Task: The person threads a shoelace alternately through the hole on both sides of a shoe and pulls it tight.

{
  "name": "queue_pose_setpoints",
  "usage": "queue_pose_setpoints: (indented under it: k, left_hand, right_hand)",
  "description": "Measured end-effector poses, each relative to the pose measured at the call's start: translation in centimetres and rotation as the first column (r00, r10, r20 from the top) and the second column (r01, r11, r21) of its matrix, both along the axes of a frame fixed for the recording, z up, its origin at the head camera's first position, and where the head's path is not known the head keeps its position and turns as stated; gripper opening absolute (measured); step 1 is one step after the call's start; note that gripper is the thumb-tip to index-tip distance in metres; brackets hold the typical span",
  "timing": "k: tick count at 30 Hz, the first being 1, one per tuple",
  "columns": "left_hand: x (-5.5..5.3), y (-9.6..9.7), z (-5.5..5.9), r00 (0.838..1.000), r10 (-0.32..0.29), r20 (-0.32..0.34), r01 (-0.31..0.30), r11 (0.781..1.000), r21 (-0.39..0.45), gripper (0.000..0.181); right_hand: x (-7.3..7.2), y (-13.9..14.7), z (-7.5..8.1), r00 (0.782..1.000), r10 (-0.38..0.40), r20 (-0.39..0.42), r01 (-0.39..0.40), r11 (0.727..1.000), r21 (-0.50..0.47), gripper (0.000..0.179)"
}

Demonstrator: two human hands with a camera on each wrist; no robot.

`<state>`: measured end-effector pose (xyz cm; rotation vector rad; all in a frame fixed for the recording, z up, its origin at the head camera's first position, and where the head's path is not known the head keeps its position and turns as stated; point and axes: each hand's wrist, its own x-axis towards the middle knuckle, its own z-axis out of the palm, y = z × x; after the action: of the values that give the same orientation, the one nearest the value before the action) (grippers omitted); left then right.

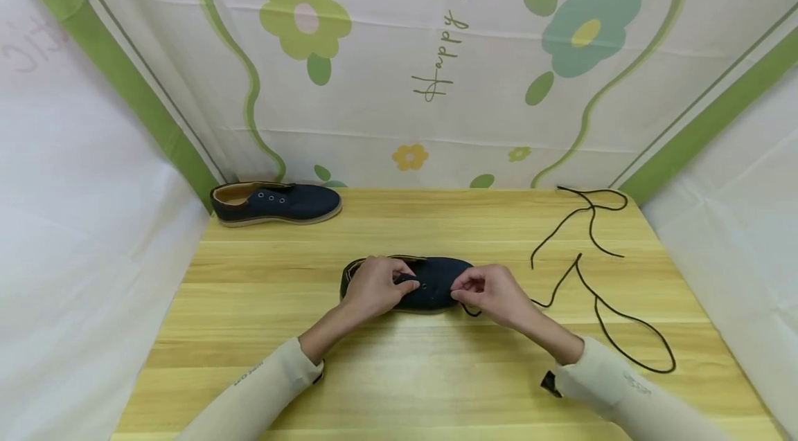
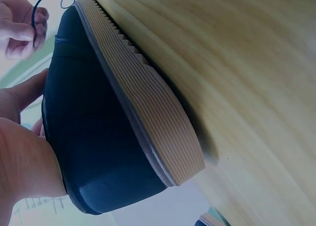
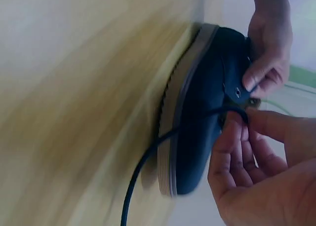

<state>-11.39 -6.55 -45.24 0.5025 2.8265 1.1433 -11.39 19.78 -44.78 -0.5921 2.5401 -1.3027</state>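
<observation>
Left hand (image 1: 377,289), its forearm slanting in from the lower left, arches over the opening of the navy shoe (image 1: 442,276) at mid-tabletop (image 1: 249,358) and pinches the eyelet flap (image 3: 231,89) between thumb and fingers. Right hand (image 1: 494,294), just beside the toe, pinches a black lace (image 3: 170,133) between thumb and forefinger, its other fingers bent; farther right, a second lace (image 1: 591,208) lies loosely looped near the tabletop's far edge.
</observation>
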Motion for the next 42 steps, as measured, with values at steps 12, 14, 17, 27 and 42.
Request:
queue_pose_setpoints:
  k: [12,14,17,27,42]
  left_hand:
    - [-0.3,0.0,-0.2,1.0,0.0,-0.006,0.0,1.0,0.011,0.007]
    - [-0.3,0.0,-0.2,1.0,-0.002,-0.004,0.002,1.0,0.012,0.007]
    - [-0.3,0.0,-0.2,1.0,-0.004,-0.004,0.004,1.0,0.011,0.006]
    - [-0.2,-0.1,-0.2,1.0,-0.012,-0.005,0.012,0.999,0.031,0.007]
    - [-0.1,-0.3,-0.7,0.998,-0.042,-0.054,0.044,0.998,0.039,0.009]
  right_hand:
    - [0.1,-3.1,-1.4,0.992,-0.125,0.016,0.126,0.991,-0.049,0.008]
    - [0.1,-3.3,-1.5,0.99,-0.138,0.018,0.139,0.989,-0.051,0.008]
    - [0.1,-3.6,-1.6,0.988,-0.15,0.023,0.151,0.987,-0.053,0.009]
    - [0.2,-4.3,-1.4,0.986,-0.166,0.005,0.166,0.984,-0.058,0.011]
    - [0.2,-5.1,-1.8,0.977,-0.151,-0.148,0.145,0.988,-0.05,0.013]
